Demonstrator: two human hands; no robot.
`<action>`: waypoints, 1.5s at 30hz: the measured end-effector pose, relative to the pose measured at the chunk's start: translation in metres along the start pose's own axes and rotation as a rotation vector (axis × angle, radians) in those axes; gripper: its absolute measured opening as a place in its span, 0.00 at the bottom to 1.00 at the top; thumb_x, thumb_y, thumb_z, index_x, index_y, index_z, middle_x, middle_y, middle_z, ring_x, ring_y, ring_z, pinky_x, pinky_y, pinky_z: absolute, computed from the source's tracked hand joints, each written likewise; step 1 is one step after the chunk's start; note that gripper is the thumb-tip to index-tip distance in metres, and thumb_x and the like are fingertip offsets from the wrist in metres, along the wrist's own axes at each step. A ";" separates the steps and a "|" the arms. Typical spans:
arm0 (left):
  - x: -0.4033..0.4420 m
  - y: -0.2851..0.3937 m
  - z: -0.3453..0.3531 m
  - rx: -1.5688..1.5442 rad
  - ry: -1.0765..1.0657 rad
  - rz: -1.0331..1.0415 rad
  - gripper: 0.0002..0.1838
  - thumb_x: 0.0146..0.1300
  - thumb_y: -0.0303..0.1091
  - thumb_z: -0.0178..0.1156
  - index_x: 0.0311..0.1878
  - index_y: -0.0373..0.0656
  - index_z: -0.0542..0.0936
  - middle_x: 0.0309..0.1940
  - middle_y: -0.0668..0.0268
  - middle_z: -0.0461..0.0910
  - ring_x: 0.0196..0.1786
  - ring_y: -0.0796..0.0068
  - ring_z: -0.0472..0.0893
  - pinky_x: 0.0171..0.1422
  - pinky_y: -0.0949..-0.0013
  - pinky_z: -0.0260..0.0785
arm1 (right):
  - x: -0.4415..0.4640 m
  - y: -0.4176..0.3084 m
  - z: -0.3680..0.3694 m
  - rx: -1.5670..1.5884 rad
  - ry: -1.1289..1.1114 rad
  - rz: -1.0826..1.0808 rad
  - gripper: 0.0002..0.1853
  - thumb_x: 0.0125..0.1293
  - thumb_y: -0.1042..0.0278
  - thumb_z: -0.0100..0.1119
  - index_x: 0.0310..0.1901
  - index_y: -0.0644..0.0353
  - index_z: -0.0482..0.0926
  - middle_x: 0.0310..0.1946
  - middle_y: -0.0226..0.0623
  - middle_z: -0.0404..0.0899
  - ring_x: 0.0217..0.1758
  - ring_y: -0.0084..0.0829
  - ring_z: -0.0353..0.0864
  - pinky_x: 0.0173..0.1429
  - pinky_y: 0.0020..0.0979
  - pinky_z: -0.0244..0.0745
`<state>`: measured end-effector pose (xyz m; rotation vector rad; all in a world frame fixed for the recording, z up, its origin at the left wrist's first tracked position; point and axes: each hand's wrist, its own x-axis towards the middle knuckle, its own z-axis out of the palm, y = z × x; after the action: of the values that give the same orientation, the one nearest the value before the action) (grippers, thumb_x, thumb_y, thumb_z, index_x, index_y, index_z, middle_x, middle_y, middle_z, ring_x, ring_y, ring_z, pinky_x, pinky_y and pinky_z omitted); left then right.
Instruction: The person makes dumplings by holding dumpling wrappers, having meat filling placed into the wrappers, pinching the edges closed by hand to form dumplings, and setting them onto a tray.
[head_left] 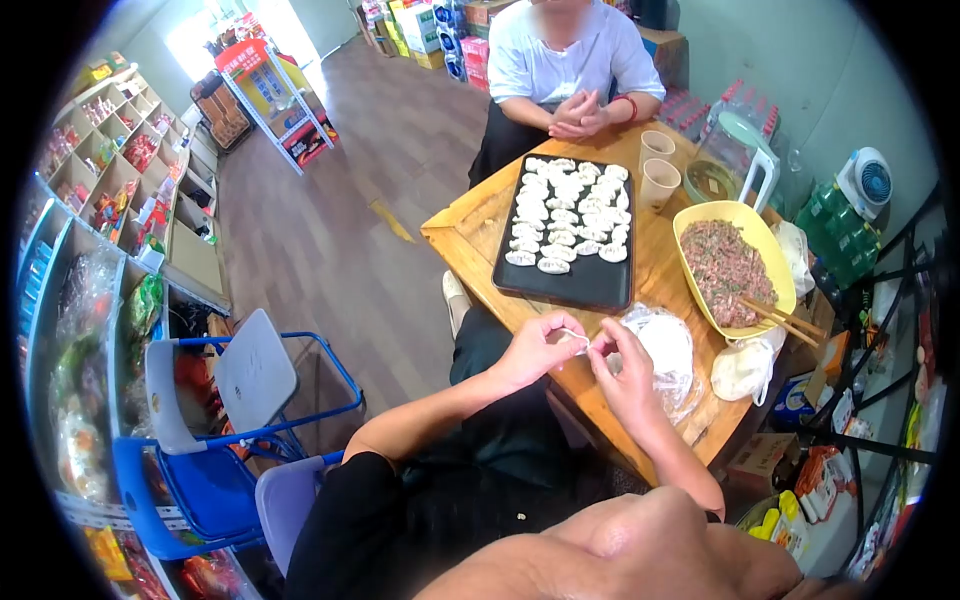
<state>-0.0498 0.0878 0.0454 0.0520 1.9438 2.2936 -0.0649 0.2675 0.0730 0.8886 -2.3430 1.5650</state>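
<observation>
Between both hands, above the near edge of the wooden table, is a folded white dumpling, partly hidden by the fingers. My left hand pinches one end of it, and my right hand pinches the other. Just right of my right hand lies a stack of round white dumpling wrappers in clear plastic. Beyond my hands, a black tray bears rows of several shaped dumplings. A yellow bowl of minced filling stands to the right, with wooden chopsticks resting in it.
Across the wooden table sits another person, hands together. Two paper cups and a clear lidded container stand at the back right. A white plastic bag lies by the bowl. Folding chairs and shelves are at left.
</observation>
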 end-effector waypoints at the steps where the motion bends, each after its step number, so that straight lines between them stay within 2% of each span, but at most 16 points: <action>1: 0.000 0.002 -0.001 0.026 -0.019 -0.006 0.08 0.65 0.33 0.64 0.42 0.41 0.78 0.33 0.72 0.79 0.30 0.88 0.75 0.30 0.80 0.69 | 0.001 -0.001 -0.002 -0.054 -0.014 -0.039 0.22 0.57 0.83 0.64 0.55 0.67 0.72 0.32 0.40 0.77 0.35 0.37 0.79 0.42 0.35 0.75; 3: -0.001 0.008 -0.002 0.041 -0.053 -0.037 0.08 0.65 0.34 0.65 0.42 0.41 0.79 0.32 0.74 0.78 0.29 0.88 0.74 0.30 0.80 0.69 | 0.002 -0.003 -0.002 -0.114 -0.019 -0.101 0.23 0.54 0.83 0.65 0.53 0.67 0.72 0.32 0.41 0.76 0.35 0.40 0.77 0.40 0.38 0.73; 7: -0.002 0.013 -0.007 0.134 -0.071 -0.022 0.09 0.64 0.36 0.64 0.42 0.42 0.80 0.29 0.77 0.75 0.29 0.89 0.70 0.30 0.80 0.66 | 0.000 0.000 0.003 -0.110 0.009 -0.123 0.24 0.54 0.83 0.65 0.54 0.67 0.71 0.32 0.41 0.76 0.36 0.39 0.77 0.40 0.37 0.73; 9: -0.001 0.011 -0.011 0.191 -0.136 -0.119 0.10 0.66 0.35 0.63 0.45 0.40 0.81 0.33 0.74 0.78 0.32 0.88 0.74 0.32 0.79 0.70 | -0.001 0.000 0.003 -0.081 0.004 -0.097 0.26 0.54 0.84 0.65 0.56 0.66 0.70 0.32 0.40 0.76 0.37 0.38 0.77 0.40 0.37 0.73; 19: -0.001 0.003 -0.015 0.070 -0.228 -0.101 0.11 0.66 0.35 0.63 0.47 0.40 0.79 0.35 0.72 0.79 0.34 0.87 0.75 0.36 0.79 0.70 | -0.003 0.005 0.012 -0.095 -0.008 -0.136 0.25 0.55 0.84 0.64 0.56 0.66 0.69 0.35 0.42 0.75 0.37 0.39 0.77 0.41 0.37 0.74; 22: -0.001 -0.001 -0.013 -0.032 -0.125 -0.124 0.14 0.66 0.34 0.62 0.51 0.41 0.75 0.37 0.71 0.78 0.34 0.85 0.77 0.37 0.79 0.72 | -0.006 0.008 0.013 -0.102 -0.022 -0.068 0.24 0.57 0.84 0.63 0.56 0.66 0.70 0.34 0.41 0.75 0.38 0.37 0.78 0.43 0.35 0.75; 27: -0.003 -0.014 -0.014 -0.093 -0.084 -0.139 0.09 0.66 0.32 0.62 0.46 0.41 0.77 0.35 0.71 0.79 0.32 0.85 0.76 0.36 0.79 0.71 | -0.013 0.009 0.019 0.072 -0.020 0.102 0.25 0.60 0.84 0.60 0.58 0.64 0.67 0.35 0.38 0.75 0.38 0.30 0.78 0.48 0.31 0.76; 30: -0.003 -0.008 -0.009 -0.060 -0.046 -0.134 0.07 0.65 0.31 0.62 0.42 0.40 0.78 0.34 0.72 0.79 0.32 0.87 0.75 0.36 0.80 0.70 | -0.012 0.013 0.021 0.140 -0.038 0.059 0.27 0.60 0.84 0.60 0.60 0.63 0.64 0.35 0.36 0.74 0.38 0.29 0.77 0.47 0.31 0.76; 34: -0.005 -0.007 -0.005 0.136 -0.032 0.002 0.07 0.65 0.30 0.62 0.43 0.39 0.78 0.35 0.73 0.78 0.34 0.91 0.72 0.37 0.83 0.65 | -0.012 0.015 0.022 0.139 -0.006 0.036 0.28 0.59 0.85 0.61 0.61 0.63 0.64 0.35 0.36 0.74 0.39 0.27 0.77 0.49 0.30 0.75; 38: -0.005 -0.002 -0.008 0.239 -0.066 0.100 0.06 0.65 0.29 0.62 0.43 0.38 0.79 0.36 0.73 0.78 0.37 0.89 0.72 0.40 0.81 0.65 | -0.011 0.018 0.023 0.144 0.036 0.049 0.29 0.59 0.85 0.61 0.61 0.63 0.64 0.37 0.36 0.74 0.39 0.28 0.77 0.48 0.29 0.75; 45: -0.007 0.006 -0.009 0.226 -0.087 0.041 0.08 0.64 0.28 0.62 0.45 0.38 0.79 0.38 0.73 0.77 0.40 0.87 0.74 0.44 0.80 0.66 | -0.008 0.021 0.021 0.104 -0.004 0.075 0.30 0.57 0.86 0.61 0.61 0.64 0.64 0.36 0.36 0.75 0.38 0.28 0.77 0.45 0.29 0.75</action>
<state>-0.0443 0.0776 0.0500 0.2124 2.1651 2.0477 -0.0669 0.2578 0.0439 0.8346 -2.3418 1.7297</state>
